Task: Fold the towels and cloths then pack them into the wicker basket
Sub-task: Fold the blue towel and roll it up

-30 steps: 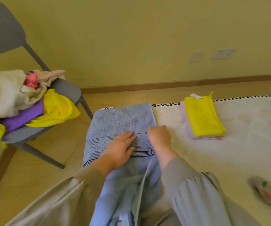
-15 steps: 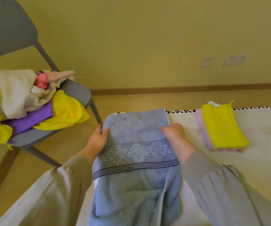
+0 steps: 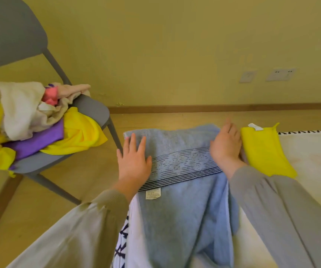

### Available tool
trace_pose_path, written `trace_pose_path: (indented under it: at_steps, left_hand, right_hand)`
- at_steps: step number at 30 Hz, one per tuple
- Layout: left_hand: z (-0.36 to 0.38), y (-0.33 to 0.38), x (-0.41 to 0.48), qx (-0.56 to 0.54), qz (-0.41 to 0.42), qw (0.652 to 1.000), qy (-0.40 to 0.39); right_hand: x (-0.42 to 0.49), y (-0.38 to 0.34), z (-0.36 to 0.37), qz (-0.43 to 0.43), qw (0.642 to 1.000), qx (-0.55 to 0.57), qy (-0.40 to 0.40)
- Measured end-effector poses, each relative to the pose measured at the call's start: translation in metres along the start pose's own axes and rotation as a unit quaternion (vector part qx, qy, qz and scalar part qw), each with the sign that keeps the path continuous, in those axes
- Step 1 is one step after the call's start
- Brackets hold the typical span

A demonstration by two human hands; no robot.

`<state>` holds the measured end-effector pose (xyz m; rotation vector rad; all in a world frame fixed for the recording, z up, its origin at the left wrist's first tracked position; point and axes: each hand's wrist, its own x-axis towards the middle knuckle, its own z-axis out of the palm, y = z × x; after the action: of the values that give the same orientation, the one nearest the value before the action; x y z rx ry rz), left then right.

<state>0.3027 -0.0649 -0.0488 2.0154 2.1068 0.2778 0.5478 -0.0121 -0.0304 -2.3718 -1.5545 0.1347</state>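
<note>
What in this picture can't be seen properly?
Head view:
- Light blue terry towel: near end cut off by the bottom edge.
- Its white care label: print too small to read.
- Crumpled cloth pile on the grey plastic chair: cut off by the left edge.

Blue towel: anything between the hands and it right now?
Nothing visible. The left hand and right hand both lie flat on the blue towel. The wicker basket is out of view, so that path cannot be judged.
</note>
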Motion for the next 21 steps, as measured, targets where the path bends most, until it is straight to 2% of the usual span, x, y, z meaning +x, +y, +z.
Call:
trace_pose_path:
  at_steps: [3, 7, 11, 13, 17, 19, 21]
  left_hand:
    - [0.005, 0.008, -0.017, -0.005, -0.015, 1.000, 0.013]
    - [0.001, 0.010, -0.029, -0.077, -0.158, 0.983, 0.046]
    - [-0.003, 0.010, -0.032, -0.079, -0.155, 0.985, 0.010]
    - [-0.007, 0.009, -0.031, -0.141, -0.164, 0.976, 0.003]
    - [-0.013, 0.010, -0.025, -0.266, -0.225, 0.937, -0.034]
    - [-0.013, 0.010, -0.022, -0.247, -0.222, 0.940, -0.079]
    - [-0.017, 0.007, -0.018, -0.225, -0.217, 0.947, -0.072]
  right_hand:
    - [-0.033, -0.003, 0.005, -0.033, 0.999, -0.015, -0.018]
    - [-0.075, -0.011, 0.010, -0.004, 0.994, 0.000, -0.108]
    - [-0.098, -0.010, 0.015, -0.025, 0.985, -0.016, -0.169]
    - [-0.104, -0.009, 0.016, -0.048, 0.981, -0.027, -0.184]
    - [-0.104, -0.011, 0.012, -0.051, 0.979, -0.020, -0.194]
    - [-0.102, -0.010, 0.011, -0.047, 0.979, -0.013, -0.198]
    - [-0.100, -0.011, 0.011, -0.051, 0.977, 0.002, -0.207]
